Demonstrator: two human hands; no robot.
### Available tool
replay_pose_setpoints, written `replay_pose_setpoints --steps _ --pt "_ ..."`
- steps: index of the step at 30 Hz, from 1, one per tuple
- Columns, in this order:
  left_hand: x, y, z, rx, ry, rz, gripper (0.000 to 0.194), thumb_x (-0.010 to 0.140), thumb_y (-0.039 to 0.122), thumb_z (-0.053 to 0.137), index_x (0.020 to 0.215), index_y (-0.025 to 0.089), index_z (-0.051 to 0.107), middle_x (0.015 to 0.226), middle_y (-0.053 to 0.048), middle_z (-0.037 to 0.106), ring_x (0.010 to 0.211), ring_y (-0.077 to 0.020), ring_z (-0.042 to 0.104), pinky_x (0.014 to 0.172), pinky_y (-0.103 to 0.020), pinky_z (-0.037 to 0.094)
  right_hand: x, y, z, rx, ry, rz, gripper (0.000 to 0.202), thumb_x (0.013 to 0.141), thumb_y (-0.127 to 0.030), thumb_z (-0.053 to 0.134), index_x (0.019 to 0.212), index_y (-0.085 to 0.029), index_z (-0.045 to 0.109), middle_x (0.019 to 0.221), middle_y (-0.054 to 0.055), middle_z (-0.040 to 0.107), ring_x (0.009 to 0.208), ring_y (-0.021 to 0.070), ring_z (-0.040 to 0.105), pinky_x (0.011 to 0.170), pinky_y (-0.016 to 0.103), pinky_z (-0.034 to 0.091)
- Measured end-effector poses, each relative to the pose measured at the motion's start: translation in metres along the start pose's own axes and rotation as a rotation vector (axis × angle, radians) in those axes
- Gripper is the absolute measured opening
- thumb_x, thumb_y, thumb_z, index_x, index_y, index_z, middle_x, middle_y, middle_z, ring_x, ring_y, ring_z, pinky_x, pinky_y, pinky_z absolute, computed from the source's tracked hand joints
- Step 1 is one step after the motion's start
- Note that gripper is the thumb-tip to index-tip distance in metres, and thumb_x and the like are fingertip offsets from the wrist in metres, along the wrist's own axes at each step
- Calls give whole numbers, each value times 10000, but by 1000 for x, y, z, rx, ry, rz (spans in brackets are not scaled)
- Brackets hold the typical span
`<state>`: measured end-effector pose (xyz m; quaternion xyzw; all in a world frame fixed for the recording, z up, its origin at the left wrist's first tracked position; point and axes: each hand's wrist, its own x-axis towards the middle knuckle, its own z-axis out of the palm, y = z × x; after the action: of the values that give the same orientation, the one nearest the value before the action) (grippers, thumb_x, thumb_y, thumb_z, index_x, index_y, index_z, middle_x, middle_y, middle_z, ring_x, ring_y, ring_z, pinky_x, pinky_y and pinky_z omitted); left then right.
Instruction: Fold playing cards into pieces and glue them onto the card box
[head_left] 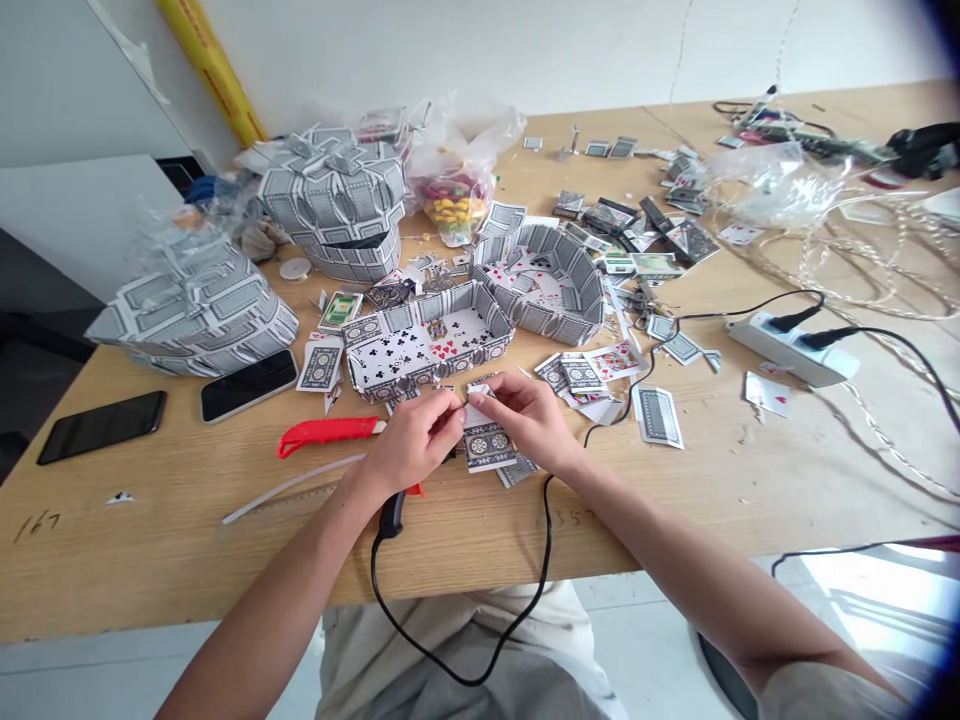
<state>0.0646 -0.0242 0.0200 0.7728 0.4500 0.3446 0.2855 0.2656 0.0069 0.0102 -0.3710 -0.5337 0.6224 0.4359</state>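
Near the table's front, both hands meet over a playing card [489, 447] with a dark patterned back; a pale strip shows at its upper part. My left hand [422, 437] is closed, thumb and index finger pinched at the card's upper left edge. From the right, my right hand [534, 420] pinches the card between thumb and fingers. Another card [517, 471] lies partly beneath. Below my left wrist lies a black-handled corded tool [391, 517], its front hidden. Just beyond the hands stands an open box [431, 376] made of cards, with card faces lining its floor.
A red-handled cutter [328, 433], a clear ruler [289, 508] and two phones [101, 427] lie left. Card-built baskets [202, 310] and a second open card box [555, 325] stand behind. Loose cards [660, 416] and a power strip [793, 348] are right; a black cord [550, 520] loops beneath my arms.
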Motion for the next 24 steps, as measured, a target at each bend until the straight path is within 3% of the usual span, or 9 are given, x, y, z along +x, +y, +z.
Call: replay_pose_setpoints --steps 10,17,21,24 --pt "-2 1 8 -207 103 -108 235 1042 353 606 863 205 634 700 33 601 601 -115 512 554 -237 383 -2 -1 2 0 71 -12 428 809 -603 882 829 -203 732 749 17 705 650 159 599 601 292 523" --pt "-3 1 5 -139 123 -48 237 1043 346 613 856 204 646 710 28 640 609 -115 541 591 -238 424 -2 -2 0 26 38 15 420 805 -600 887 851 -211 734 785 19 723 690 176 634 670 316 554" --pt "-2 0 5 -86 220 -25 231 1069 352 604 908 201 671 741 22 660 622 -112 556 613 -241 435 1 0 -3 104 -4 63 429 827 -617 862 936 -223 730 859 25 733 768 192 668 724 317 571" --pt "-2 -1 4 -54 334 -57 244 1090 395 582 977 204 684 746 12 671 643 -126 591 631 -251 457 4 -1 -4 197 -94 154 480 898 -723 716 972 -250 685 924 54 750 859 242 716 745 366 610"
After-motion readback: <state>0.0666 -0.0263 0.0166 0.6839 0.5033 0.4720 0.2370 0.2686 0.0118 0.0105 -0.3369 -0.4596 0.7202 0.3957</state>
